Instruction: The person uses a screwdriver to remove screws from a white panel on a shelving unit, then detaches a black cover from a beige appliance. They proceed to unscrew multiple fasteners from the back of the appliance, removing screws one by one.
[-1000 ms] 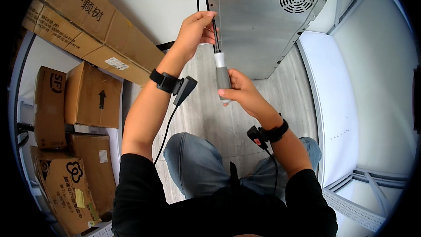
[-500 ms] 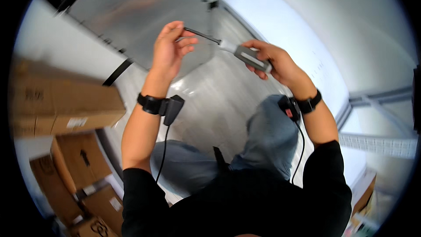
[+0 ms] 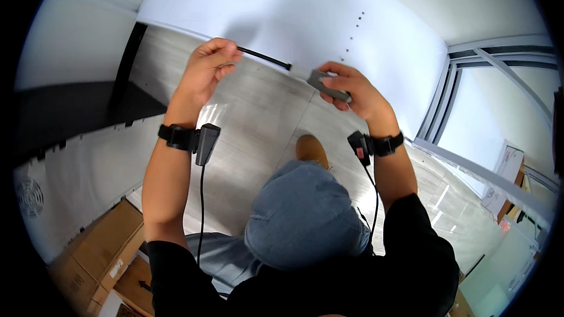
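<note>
A screwdriver (image 3: 264,57) with a black shaft and a grey and whitish handle spans the space between my hands. My right hand (image 3: 355,89) is closed around the handle. At the shaft's far end, the thumb and fingers of my left hand (image 3: 202,73) pinch the tip, which they hide. Both hands are held up in front of a large white panel (image 3: 282,0), and my left hand casts a shadow on it. Several small dark dots (image 3: 355,26) lie in a line on that panel, beyond my right hand.
Cardboard boxes (image 3: 103,249) are at the lower left, beside a grey metal panel (image 3: 88,167) with a round vent. A black surface (image 3: 64,114) sits above it. On the right runs a metal frame (image 3: 437,105). Below are the wood-look floor (image 3: 258,103) and my brown shoe (image 3: 311,149).
My view has turned to the right, so the white panel now fills the top and the vented panel has shifted to the lower left. Both hands still hold the screwdriver.
</note>
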A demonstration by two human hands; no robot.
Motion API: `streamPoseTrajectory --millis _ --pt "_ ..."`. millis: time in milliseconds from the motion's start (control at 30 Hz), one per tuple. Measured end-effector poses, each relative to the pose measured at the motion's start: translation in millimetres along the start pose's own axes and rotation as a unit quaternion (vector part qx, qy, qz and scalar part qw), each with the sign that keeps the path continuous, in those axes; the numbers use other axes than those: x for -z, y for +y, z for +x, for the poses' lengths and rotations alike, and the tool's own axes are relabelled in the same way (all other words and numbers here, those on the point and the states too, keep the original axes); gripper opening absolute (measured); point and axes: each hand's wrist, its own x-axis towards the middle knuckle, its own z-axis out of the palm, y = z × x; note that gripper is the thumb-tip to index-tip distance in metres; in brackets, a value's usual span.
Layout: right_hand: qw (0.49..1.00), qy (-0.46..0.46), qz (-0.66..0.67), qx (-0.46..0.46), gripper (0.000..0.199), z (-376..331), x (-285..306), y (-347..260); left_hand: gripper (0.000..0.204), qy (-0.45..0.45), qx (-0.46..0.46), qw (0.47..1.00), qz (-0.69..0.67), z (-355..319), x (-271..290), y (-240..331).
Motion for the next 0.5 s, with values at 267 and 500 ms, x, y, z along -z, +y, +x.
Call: streamPoseTrajectory --millis 267,500 --pt "0.979 0.145 0.143 -0.004 0.027 -17.0 85.8 32.7 0.012 0.007 0.058 0.997 0.058 132.4 -73.3 -5.0" --pt "0.952 0.233 0.199 0.022 0.024 -2.5 114.1 43.6 0.011 0.082 -0.203 0.909 0.355 210.6 -130.4 -50.5"
